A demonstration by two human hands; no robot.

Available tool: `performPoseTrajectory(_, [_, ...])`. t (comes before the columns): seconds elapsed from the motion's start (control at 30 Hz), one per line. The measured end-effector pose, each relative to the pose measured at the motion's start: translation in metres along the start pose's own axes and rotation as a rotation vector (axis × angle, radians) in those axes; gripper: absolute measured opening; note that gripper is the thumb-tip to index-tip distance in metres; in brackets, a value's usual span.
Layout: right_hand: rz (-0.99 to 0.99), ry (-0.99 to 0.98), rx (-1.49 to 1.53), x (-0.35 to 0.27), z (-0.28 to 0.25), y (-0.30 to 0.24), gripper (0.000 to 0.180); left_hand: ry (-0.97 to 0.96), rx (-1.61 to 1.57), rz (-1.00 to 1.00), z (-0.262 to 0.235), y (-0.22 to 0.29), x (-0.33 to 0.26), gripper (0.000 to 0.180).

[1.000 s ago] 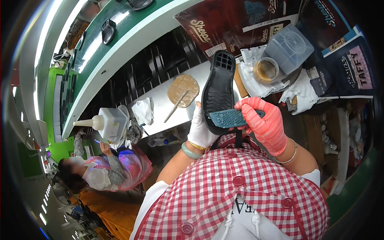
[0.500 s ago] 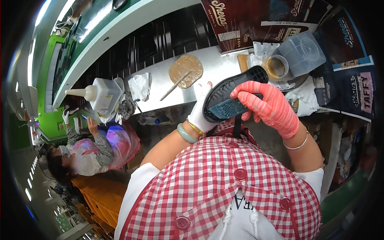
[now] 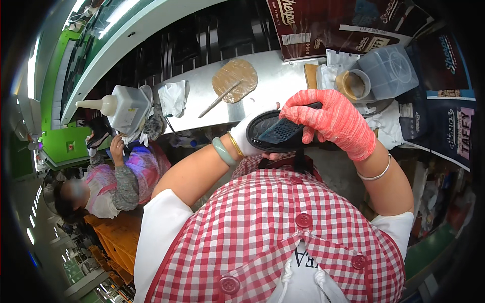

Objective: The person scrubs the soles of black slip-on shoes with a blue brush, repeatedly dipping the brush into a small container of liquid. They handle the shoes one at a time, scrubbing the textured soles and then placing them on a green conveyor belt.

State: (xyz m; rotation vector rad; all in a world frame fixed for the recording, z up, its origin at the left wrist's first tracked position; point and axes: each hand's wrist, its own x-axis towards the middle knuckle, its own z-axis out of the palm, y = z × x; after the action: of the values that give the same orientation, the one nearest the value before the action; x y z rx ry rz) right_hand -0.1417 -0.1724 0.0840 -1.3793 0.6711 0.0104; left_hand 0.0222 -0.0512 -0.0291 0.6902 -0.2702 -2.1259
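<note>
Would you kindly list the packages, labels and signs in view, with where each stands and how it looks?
Dark brown printed carton: top centre behind the bench, flat, with a small white label strip.
Navy printed boxes: right edge, stacked, with pale panels.
White squeeze bottle: left of the bench, squarish, cream nozzle.
Clear plastic tub: upper right, boxy, frosted.

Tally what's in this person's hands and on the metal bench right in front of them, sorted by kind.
Shoe soles: 1, black, held in the left hand and right hand
Glue pots: 1
Brown pads: 1
Squeeze bottles: 1
White rags: 1
Total: 5
</note>
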Motion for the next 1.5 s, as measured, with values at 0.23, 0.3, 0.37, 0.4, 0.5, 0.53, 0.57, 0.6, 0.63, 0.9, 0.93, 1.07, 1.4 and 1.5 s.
performPoseTrajectory(0.23, [0.014,-0.013,-0.010,-0.001,-0.010,0.003,0.028,0.083,-0.234,-0.158,-0.017,0.008,0.002,0.059])
performPoseTrajectory(0.3, [0.016,-0.013,-0.019,-0.002,-0.012,0.004,0.028,0.131,-0.258,-0.185,-0.013,0.011,0.001,0.055])
performPoseTrajectory(0.37, [0.021,-0.007,-0.032,-0.004,-0.013,0.004,0.028,0.100,-0.197,-0.205,-0.015,0.015,0.001,0.053])
performPoseTrajectory(0.4, [0.019,-0.002,-0.035,-0.005,-0.014,0.004,0.028,0.048,-0.125,-0.206,-0.018,0.018,0.000,0.053])
performPoseTrajectory(0.5, [0.020,0.008,-0.044,-0.007,-0.015,0.003,0.027,0.130,-0.089,-0.212,-0.027,0.017,0.003,0.053])
performPoseTrajectory(0.53, [0.024,0.007,-0.048,-0.008,-0.016,0.003,0.026,0.305,-0.099,-0.195,-0.028,0.015,0.002,0.053])
performPoseTrajectory(0.57, [0.027,0.005,-0.051,-0.008,-0.017,0.002,0.026,0.077,-0.129,-0.192,-0.029,0.021,-0.003,0.045])
performPoseTrajectory(0.6, [0.025,0.009,-0.067,-0.009,-0.017,0.002,0.025,0.070,-0.111,-0.152,-0.031,0.023,-0.004,0.042])
performPoseTrajectory(0.63, [0.023,0.011,-0.083,-0.009,-0.018,0.002,0.025,0.063,-0.092,-0.112,-0.032,0.023,-0.005,0.039])
performPoseTrajectory(0.9, [0.039,0.019,-0.146,-0.018,-0.029,0.004,0.021,0.404,-0.136,-0.105,-0.009,0.028,-0.009,0.038])
performPoseTrajectory(0.93, [0.038,0.025,-0.152,-0.021,-0.032,0.007,0.021,0.413,-0.164,-0.108,-0.003,0.030,-0.010,0.038])
performPoseTrajectory(1.07, [0.091,0.056,-0.148,-0.035,-0.040,0.020,0.020,0.303,-0.078,-0.069,-0.030,0.025,-0.015,0.039])
performPoseTrajectory(1.4, [-0.258,0.622,0.360,-0.050,-0.047,0.040,0.024,0.173,-0.046,0.219,0.013,0.017,-0.022,0.066])
performPoseTrajectory(1.5, [-0.373,0.763,0.495,-0.047,-0.047,0.045,0.026,0.051,0.122,0.448,0.029,0.016,-0.020,0.073])
